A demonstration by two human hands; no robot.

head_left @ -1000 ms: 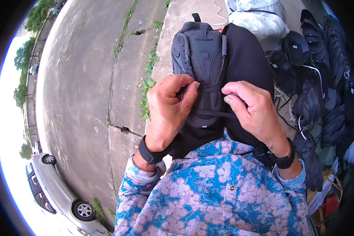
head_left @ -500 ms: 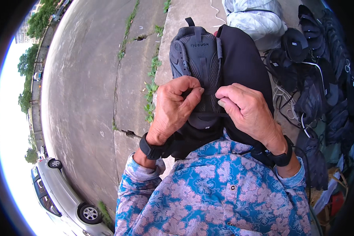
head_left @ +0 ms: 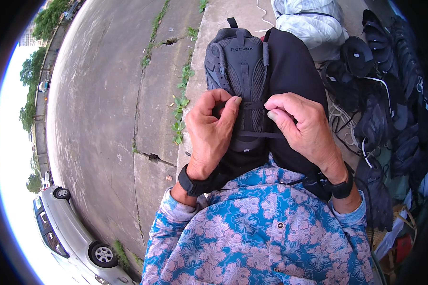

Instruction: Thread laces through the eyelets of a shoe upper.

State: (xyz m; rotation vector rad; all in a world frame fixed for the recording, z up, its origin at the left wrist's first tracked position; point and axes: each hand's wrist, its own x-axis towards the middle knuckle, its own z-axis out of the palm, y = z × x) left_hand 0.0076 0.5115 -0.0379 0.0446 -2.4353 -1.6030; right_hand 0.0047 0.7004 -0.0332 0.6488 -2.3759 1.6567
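A dark grey shoe upper (head_left: pixel 245 64) with a mesh tongue lies across my lap, its eyelet flap folded out on the left. My left hand (head_left: pixel 211 123) pinches thumb against forefinger over the left side of the tongue, on a thin dark shoelace. From the other side, my right hand (head_left: pixel 304 130) makes a similar pinch, with its fingertips just right of the tongue. A flat dark lace (head_left: pixel 259 135) crosses the lower tongue and runs under my right hand. The lace ends inside my fingers are mostly hidden.
Many dark shoe uppers (head_left: pixel 373 126) with white cords lie heaped on the right. Behind them sits a white plastic bundle (head_left: pixel 311 28). Cracked concrete (head_left: pixel 100 104) with weeds spreads to the left, where a silver car (head_left: pixel 73 228) is parked.
My left hand has shifted slightly left and down, and my right hand slightly right, so the fingertips are a little farther apart. More of the lower lace shows.
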